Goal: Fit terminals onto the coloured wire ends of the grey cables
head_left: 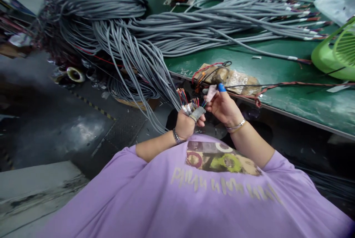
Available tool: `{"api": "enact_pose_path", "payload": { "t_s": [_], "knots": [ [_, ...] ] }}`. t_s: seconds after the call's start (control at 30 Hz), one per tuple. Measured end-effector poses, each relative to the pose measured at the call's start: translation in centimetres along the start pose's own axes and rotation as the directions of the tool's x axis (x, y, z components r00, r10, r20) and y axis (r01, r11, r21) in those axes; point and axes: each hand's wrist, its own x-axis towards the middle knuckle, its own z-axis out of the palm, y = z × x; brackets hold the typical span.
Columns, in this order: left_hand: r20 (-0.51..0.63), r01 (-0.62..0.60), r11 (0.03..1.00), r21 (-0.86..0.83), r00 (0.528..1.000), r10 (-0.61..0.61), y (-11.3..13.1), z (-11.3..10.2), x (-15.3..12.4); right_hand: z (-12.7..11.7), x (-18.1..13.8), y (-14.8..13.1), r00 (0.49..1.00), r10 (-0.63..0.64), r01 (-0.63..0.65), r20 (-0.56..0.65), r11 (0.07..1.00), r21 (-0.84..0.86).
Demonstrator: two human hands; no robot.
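Note:
My left hand (186,121) is closed around a bunch of grey cables (158,71) near their ends. Short coloured wires (195,102) fan out above the fist, and white bands mark some cable ends. A grey wrapping (197,113) lies across the top of this hand; whether it covers the thumb is unclear. Just to the right, my right hand (223,108) has its fingers bent in by the wire tips, with blue tape on one digit. A pale pinkish piece (211,93) shows at its fingertips; whether it is held or wrapped on a finger I cannot make out.
Long grey cables (222,23) cover the back of the green table (294,68). Near its front edge lies a tape-wrapped block (238,81) with red and black wires. A green fan (340,51) stands at right. More coiled cable (133,88) sits low at left.

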Motion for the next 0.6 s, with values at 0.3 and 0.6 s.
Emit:
{"api": "enact_pose_path", "payload": {
  "t_s": [0.3,0.6],
  "knots": [
    [-0.027,-0.030,1.000,0.010,0.999,0.030,0.1,0.7,1.0,0.2,0.2,0.7,0.998,-0.053,0.054,-0.033,0.998,0.027],
    [-0.009,-0.014,1.000,0.016,1.000,0.014,-0.6,0.6,1.3,0.1,1.1,1.4,0.991,-0.092,0.102,-0.100,0.990,0.098]
  ]
}}
